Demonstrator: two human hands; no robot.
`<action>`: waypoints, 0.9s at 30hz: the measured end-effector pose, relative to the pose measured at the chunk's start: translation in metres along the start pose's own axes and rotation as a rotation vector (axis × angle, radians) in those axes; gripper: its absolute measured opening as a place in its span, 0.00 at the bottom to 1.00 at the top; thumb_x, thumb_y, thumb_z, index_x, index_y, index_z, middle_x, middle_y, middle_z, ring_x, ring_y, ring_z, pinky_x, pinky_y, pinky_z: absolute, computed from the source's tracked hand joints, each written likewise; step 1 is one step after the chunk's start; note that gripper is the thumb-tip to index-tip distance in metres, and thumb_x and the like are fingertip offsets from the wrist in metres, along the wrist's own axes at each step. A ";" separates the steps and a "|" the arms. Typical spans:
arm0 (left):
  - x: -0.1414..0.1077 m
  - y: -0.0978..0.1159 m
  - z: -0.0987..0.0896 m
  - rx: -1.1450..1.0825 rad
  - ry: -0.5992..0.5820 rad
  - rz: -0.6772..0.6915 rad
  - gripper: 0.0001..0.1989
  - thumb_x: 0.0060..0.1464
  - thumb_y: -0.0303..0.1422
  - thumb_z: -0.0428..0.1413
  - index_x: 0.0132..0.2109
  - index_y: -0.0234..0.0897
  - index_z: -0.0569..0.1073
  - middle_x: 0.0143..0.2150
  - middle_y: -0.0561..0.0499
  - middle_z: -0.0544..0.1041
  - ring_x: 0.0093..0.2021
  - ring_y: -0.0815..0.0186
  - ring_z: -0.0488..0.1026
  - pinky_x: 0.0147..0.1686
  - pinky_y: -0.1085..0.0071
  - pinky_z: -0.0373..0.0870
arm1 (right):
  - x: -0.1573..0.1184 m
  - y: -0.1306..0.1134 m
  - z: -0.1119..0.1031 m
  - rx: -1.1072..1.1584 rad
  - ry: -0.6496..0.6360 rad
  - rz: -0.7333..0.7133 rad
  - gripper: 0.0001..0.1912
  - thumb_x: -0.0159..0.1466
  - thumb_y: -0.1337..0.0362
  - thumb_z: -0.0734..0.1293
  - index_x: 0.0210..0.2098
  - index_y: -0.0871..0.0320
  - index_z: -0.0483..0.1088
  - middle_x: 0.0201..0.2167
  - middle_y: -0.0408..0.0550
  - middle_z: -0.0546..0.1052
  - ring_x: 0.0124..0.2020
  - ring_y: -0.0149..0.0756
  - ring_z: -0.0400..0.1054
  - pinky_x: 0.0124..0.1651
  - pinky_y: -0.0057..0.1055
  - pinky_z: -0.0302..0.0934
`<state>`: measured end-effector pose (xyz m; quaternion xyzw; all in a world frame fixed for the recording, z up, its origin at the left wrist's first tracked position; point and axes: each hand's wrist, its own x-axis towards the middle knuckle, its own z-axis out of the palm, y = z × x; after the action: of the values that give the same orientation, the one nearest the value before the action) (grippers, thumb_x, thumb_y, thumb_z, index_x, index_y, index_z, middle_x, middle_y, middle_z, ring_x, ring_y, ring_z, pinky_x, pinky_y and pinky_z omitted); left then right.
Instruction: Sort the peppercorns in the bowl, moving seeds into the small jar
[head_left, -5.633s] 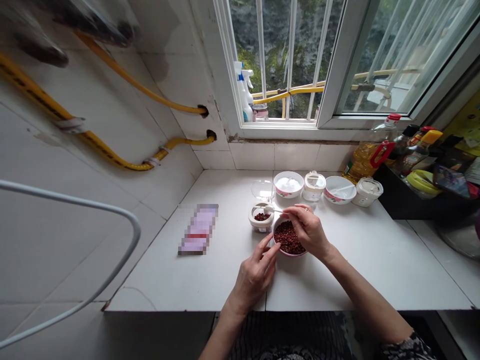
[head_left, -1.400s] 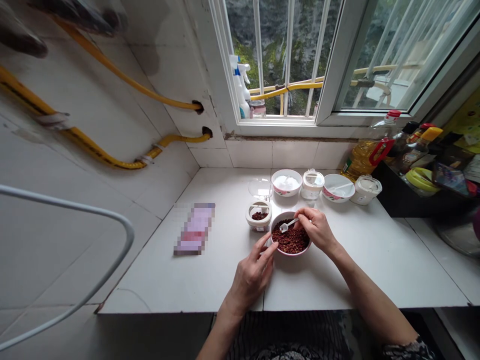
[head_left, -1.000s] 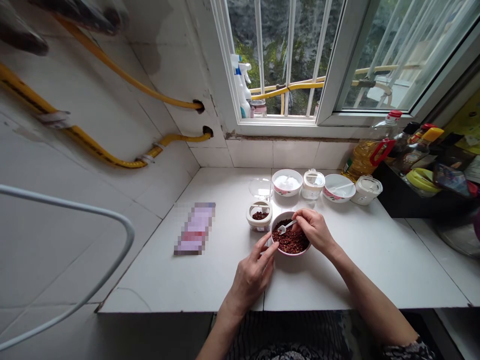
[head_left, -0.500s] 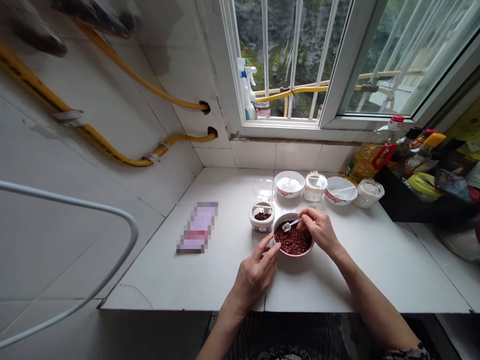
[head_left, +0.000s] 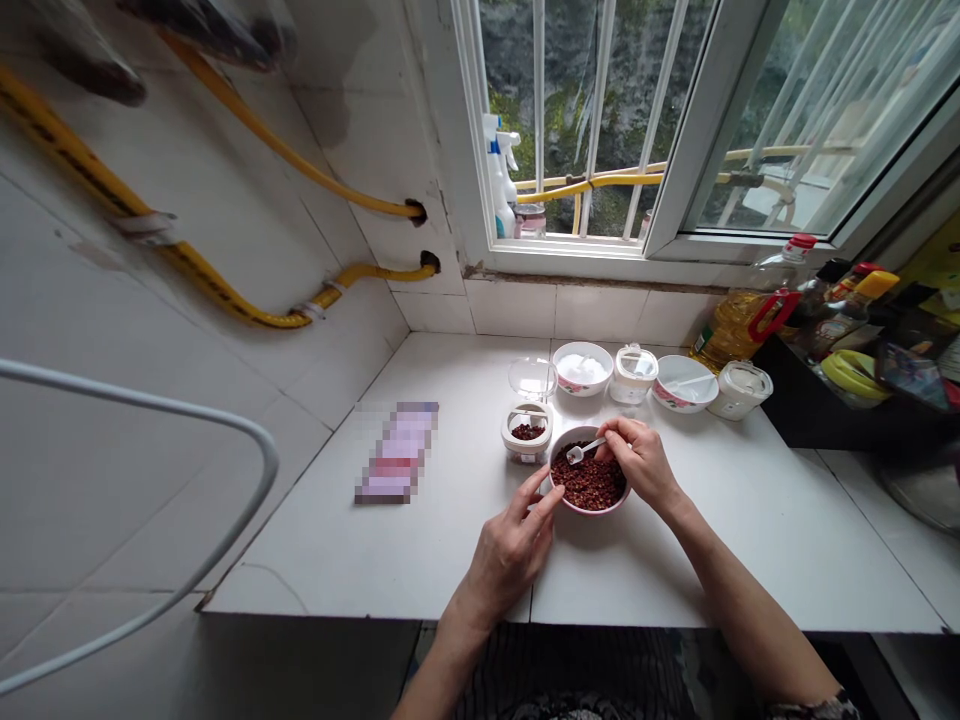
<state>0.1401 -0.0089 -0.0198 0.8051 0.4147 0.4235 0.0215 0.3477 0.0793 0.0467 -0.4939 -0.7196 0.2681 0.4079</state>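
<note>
Below a barred window [head_left: 595,110], a bowl [head_left: 592,513] on the white surface [head_left: 420,570] is being touched by the left grip [head_left: 510,560], closure unclear, a spoon [head_left: 586,449] being pinched in the right grip [head_left: 641,465].

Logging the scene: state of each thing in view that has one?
Spoon: pinched in right hand
Front bowl: upright, red-brown grains inside
Left hand: at front bowl's rim
Near jar: open, grains inside
Back left bowl: white stuff inside
Back right bowl: white utensil inside
Middle jar: open or shut unclear
Right jar: looks shut
Oil bottle: capped, partly full
Window: partly open
</note>
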 end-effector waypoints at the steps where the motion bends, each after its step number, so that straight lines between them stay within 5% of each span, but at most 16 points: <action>1: 0.000 0.000 0.000 -0.002 -0.001 -0.001 0.23 0.65 0.22 0.48 0.65 0.41 0.64 0.63 0.37 0.70 0.46 0.64 0.80 0.43 0.70 0.81 | 0.000 0.000 0.000 0.007 -0.002 0.009 0.10 0.63 0.65 0.60 0.27 0.53 0.70 0.18 0.41 0.78 0.25 0.38 0.73 0.45 0.37 0.64; 27: -0.002 -0.001 0.001 0.008 -0.012 -0.002 0.23 0.65 0.22 0.49 0.65 0.40 0.64 0.64 0.37 0.69 0.48 0.64 0.80 0.43 0.71 0.81 | -0.001 0.003 -0.001 0.294 -0.040 0.205 0.09 0.61 0.59 0.62 0.30 0.56 0.71 0.19 0.43 0.78 0.23 0.36 0.72 0.32 0.31 0.66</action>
<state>0.1391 -0.0091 -0.0218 0.8074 0.4169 0.4169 0.0211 0.3501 0.0791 0.0443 -0.4944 -0.6265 0.4202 0.4318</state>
